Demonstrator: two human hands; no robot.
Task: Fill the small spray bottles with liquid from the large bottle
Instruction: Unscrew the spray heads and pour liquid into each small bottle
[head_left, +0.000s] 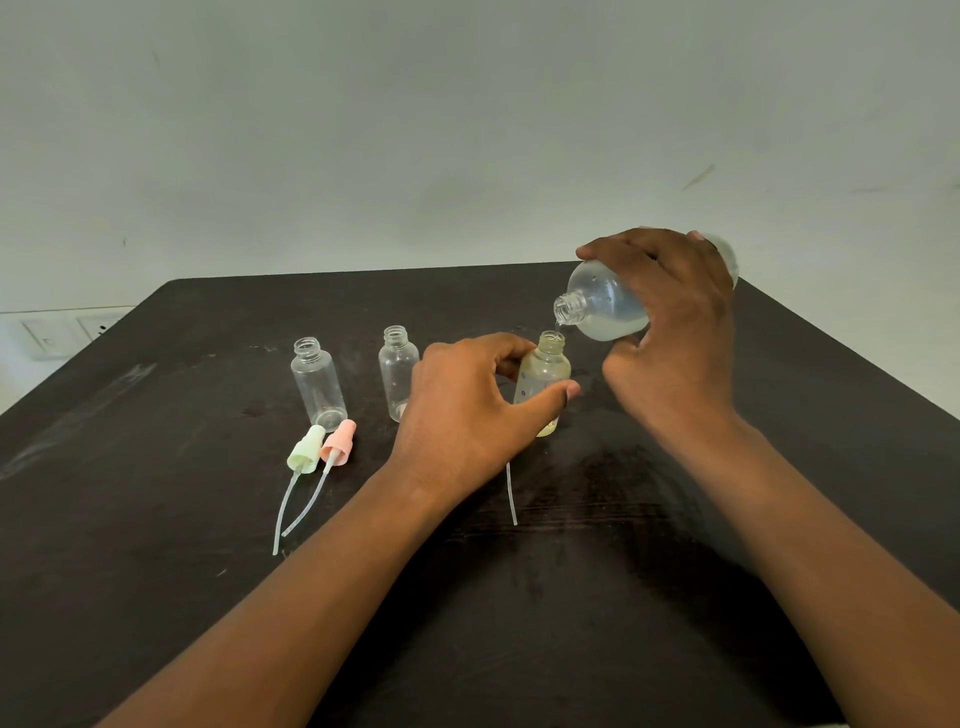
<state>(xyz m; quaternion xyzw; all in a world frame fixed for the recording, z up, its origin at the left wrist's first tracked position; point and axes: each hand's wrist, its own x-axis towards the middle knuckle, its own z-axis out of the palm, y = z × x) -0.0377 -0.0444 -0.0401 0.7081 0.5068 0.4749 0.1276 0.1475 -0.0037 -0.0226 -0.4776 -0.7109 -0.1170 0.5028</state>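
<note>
My right hand grips the large clear bottle, tipped with its open neck down to the left. A thin stream of liquid falls from the neck into a small bottle that stands upright and looks yellowish with liquid. My left hand holds that small bottle between fingers and thumb. Two other small clear bottles stand open and uncapped to the left; they look empty.
A green spray cap and a pink spray cap with dip tubes lie on the dark table in front of the left bottles. Another dip tube lies below my left hand. A wall stands behind the table.
</note>
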